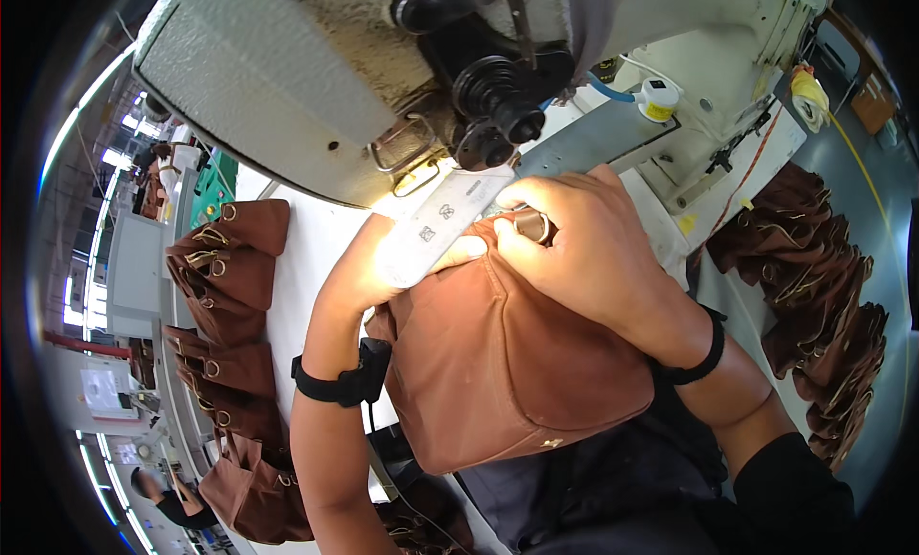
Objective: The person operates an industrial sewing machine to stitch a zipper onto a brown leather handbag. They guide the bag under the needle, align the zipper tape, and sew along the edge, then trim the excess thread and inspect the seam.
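A brown leather bag (pixel 469 364) hangs below the head of an industrial sewing machine (pixel 258 86), its closed base toward my lap. My right hand (pixel 593 249) grips the upper edge between thumb and curled fingers, beside a shiny brown cylindrical piece (pixel 532 228). On the left side of that edge, my left hand (pixel 364 268) holds the bag, its thumb lying along the leather. A white printed plate (pixel 450 225) hides most of the left fingers. Needle and stitching point are hidden behind the machine parts and my hands.
Several brown bags with metal rings (pixel 225 316) line the white table at left. More brown bag pieces (pixel 795 258) are heaped at right. A small white bottle (pixel 657 99) with a blue tube stands on the machine bed. Another person (pixel 182 502) is far off at lower left.
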`<state>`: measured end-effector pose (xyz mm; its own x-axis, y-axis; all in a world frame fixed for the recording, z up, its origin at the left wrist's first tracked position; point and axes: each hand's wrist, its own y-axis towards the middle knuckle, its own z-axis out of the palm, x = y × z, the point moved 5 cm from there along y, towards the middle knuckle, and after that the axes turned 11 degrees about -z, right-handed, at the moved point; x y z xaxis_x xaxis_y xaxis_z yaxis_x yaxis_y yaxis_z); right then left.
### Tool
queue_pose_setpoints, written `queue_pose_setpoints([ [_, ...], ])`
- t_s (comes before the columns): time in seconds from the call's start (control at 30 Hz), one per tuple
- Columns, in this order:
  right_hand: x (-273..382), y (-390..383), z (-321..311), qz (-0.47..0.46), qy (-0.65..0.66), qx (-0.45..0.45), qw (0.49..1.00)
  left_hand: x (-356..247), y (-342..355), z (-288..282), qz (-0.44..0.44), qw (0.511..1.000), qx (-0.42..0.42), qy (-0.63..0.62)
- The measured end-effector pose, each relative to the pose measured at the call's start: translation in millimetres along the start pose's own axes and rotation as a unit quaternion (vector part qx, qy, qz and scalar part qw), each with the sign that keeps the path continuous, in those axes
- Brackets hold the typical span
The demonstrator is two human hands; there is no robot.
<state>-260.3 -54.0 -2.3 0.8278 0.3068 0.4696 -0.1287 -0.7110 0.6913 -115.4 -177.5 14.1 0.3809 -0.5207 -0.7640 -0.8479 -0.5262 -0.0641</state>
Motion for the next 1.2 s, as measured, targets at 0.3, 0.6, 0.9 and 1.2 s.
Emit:
queue_pose_setpoints([
  [0.3,-17.3,4.6,17.0,0.163,0.386,0.083,0.904,5.9,-0.8,-1.4,-0.076,0.997,0.013,-0.019],
  [0.6,-1.0,5.5,-4.5,-0.019,-0.044,0.003,0.999,-0.1,1.3,0.8,-0.082,0.996,0.02,-0.036],
  [0.9,-26.0,19.3,4.3,0.061,0.069,0.111,0.99,2.7,-1.6,-0.8,-0.044,0.999,-0.015,-0.011],
  [1.2,-30.2,20.6,4.9,0.087,0.107,0.116,0.984,13.2,5.1,0.4,-0.134,0.988,0.05,-0.058],
])
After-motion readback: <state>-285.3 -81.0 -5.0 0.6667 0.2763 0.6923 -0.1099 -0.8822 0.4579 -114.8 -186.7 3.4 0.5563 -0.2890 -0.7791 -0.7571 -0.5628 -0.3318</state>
